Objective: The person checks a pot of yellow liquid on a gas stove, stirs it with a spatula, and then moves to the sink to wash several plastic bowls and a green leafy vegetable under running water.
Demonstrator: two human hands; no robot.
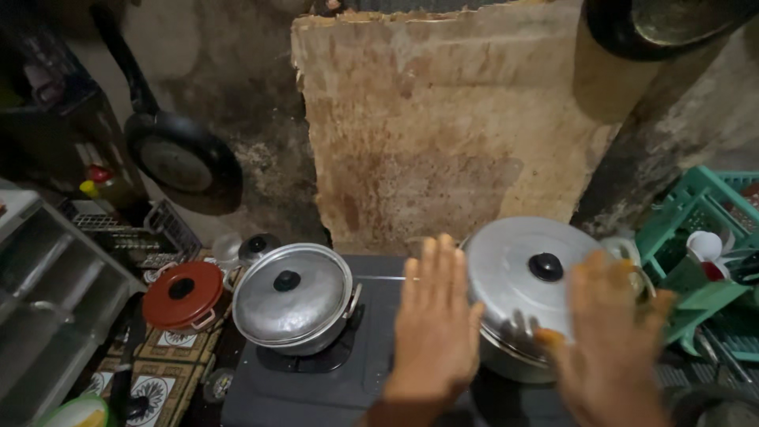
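Observation:
My left hand (433, 324) is held flat with fingers together and extended, over the middle of the stove (316, 387), just left of a large silver pot with a black-knobbed lid (518, 269). My right hand (613, 332) is blurred, fingers spread, over the right side of that pot. Neither hand holds anything that I can see. A smaller lidded aluminium pot (292, 296) sits on the left burner.
A red lidded pot (184, 294) stands left of the stove on a patterned cloth. A black frying pan (178, 158) hangs on the wall. A stained board (443, 126) backs the stove. Green plastic crates (696, 237) with cups stand at right. A metal rack (47, 300) is at left.

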